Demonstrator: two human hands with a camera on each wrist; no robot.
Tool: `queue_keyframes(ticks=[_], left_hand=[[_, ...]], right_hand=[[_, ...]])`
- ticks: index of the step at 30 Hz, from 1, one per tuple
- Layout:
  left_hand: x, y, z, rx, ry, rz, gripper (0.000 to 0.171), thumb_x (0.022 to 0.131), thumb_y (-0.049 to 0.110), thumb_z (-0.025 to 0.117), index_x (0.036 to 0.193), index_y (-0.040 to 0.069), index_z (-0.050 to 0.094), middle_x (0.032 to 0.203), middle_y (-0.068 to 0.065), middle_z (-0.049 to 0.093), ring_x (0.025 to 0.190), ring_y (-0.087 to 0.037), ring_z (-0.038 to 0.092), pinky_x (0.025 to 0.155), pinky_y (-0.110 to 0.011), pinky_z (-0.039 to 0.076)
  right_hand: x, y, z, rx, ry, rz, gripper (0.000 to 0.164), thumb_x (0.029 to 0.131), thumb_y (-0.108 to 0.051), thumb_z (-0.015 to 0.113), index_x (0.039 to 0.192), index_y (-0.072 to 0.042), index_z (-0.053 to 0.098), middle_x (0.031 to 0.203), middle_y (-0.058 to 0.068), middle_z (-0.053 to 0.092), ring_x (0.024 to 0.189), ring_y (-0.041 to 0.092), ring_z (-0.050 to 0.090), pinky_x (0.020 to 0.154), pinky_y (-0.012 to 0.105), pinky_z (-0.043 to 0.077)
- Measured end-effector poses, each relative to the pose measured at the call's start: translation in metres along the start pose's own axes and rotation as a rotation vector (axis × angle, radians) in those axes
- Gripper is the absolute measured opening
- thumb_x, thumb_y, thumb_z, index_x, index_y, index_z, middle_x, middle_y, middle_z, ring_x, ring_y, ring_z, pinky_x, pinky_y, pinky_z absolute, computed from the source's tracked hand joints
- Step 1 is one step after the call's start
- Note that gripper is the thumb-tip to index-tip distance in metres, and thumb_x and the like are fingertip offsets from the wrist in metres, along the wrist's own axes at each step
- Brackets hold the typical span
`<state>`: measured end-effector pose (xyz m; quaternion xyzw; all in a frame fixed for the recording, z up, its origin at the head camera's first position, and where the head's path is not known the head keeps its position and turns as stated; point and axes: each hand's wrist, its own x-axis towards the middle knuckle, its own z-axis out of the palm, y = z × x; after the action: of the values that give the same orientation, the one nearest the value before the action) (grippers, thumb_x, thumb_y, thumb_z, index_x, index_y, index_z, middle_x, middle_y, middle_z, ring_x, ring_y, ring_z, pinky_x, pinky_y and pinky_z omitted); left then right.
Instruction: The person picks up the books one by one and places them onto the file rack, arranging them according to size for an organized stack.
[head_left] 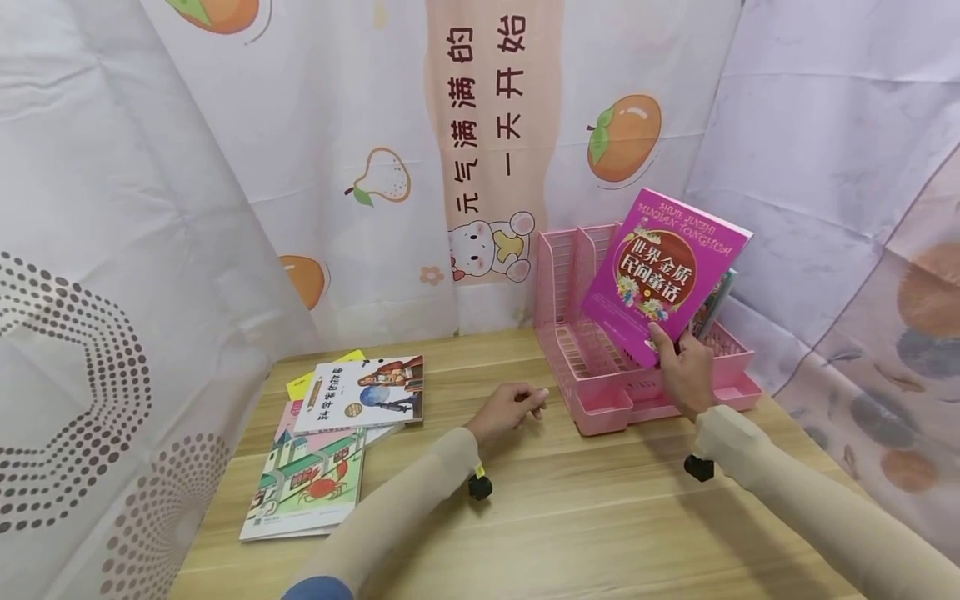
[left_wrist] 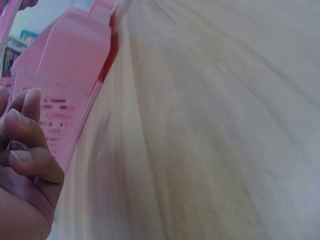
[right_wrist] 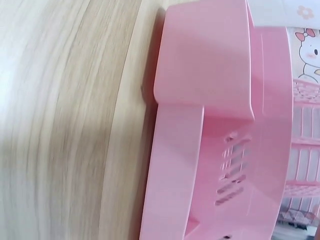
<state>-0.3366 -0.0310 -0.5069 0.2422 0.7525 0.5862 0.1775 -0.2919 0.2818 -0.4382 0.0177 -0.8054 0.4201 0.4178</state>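
Head view | right hand (head_left: 686, 372) has a pinching grip on the magenta book (head_left: 660, 275), low near a corner, tilted at the pink rack (head_left: 603, 421), can't tell if touching | left hand (head_left: 508, 412) loosely curled, holding nothing | pinched that low, book could twist or snag a divider (head_left: 592, 254) tbh

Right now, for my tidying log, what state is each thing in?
Right hand: gripping the magenta book.
Magenta book: closed, tilted.
Left hand: loosely curled, holding nothing.
Pink rack: upright, partly filled.
Racked book: leaning, mostly hidden.
White book: closed, lying atop others.
Crab-cover book: closed, lying flat, partly covered.
Yellow item: mostly covered.
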Motion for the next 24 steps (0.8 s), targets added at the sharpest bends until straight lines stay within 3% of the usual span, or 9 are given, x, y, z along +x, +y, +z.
queue_keyframes(ticks=[7, 10, 13, 16, 20, 24], left_hand=[[0.01, 0.015, 0.011, 0.028, -0.017, 0.037, 0.043, 0.107, 0.041, 0.056, 0.105, 0.0, 0.069, 0.085, -0.002, 0.069, 0.056, -0.01, 0.042, 0.05, -0.023, 0.038], [0.015, 0.017, 0.019, 0.007, -0.017, 0.046, 0.044, 0.107, 0.04, 0.055, 0.107, -0.003, 0.068, 0.087, -0.007, 0.07, 0.058, -0.009, 0.043, 0.051, -0.023, 0.038], [0.021, 0.017, 0.028, -0.007, -0.007, 0.053, 0.044, 0.108, 0.038, 0.055, 0.106, -0.004, 0.069, 0.091, -0.015, 0.071, 0.057, -0.008, 0.043, 0.05, -0.023, 0.038], [0.025, 0.016, 0.038, -0.012, 0.008, 0.04, 0.043, 0.107, 0.041, 0.055, 0.098, 0.002, 0.071, 0.09, -0.015, 0.071, 0.055, -0.009, 0.043, 0.05, -0.024, 0.039], [0.029, 0.015, 0.052, -0.015, 0.014, 0.011, 0.042, 0.105, 0.046, 0.056, 0.089, 0.01, 0.071, 0.082, -0.004, 0.071, 0.058, -0.018, 0.055, 0.051, -0.025, 0.041], [0.033, 0.017, 0.064, -0.046, 0.039, -0.006, 0.04, 0.105, 0.045, 0.058, 0.084, 0.011, 0.066, 0.077, 0.0, 0.071, 0.07, -0.031, 0.065, 0.052, -0.027, 0.042]], right_hand=[[0.002, 0.007, -0.008, -0.029, 0.038, 0.019, 0.042, 0.103, -0.036, 0.065, 0.101, 0.005, 0.074, 0.077, 0.021, 0.071, 0.051, 0.006, 0.052, 0.043, 0.02, 0.037], [0.001, 0.009, -0.012, -0.036, 0.041, 0.01, 0.041, 0.103, -0.035, 0.065, 0.097, 0.005, 0.074, 0.071, 0.019, 0.069, 0.046, 0.007, 0.05, 0.04, 0.021, 0.036], [0.002, 0.012, -0.014, -0.055, 0.036, 0.01, 0.042, 0.103, -0.036, 0.064, 0.099, 0.005, 0.073, 0.068, 0.017, 0.066, 0.044, 0.008, 0.05, 0.039, 0.022, 0.036], [0.002, 0.016, -0.018, -0.078, 0.016, 0.026, 0.046, 0.104, -0.038, 0.062, 0.104, 0.006, 0.072, 0.07, 0.018, 0.066, 0.044, 0.008, 0.05, 0.038, 0.022, 0.037], [0.001, 0.021, -0.022, -0.092, -0.019, 0.058, 0.05, 0.105, -0.041, 0.059, 0.113, 0.007, 0.07, 0.077, 0.023, 0.069, 0.045, 0.01, 0.053, 0.038, 0.024, 0.04], [0.001, 0.027, -0.025, -0.12, -0.022, 0.083, 0.051, 0.105, -0.043, 0.058, 0.111, 0.006, 0.071, 0.079, 0.023, 0.07, 0.047, 0.011, 0.054, 0.04, 0.023, 0.041]])
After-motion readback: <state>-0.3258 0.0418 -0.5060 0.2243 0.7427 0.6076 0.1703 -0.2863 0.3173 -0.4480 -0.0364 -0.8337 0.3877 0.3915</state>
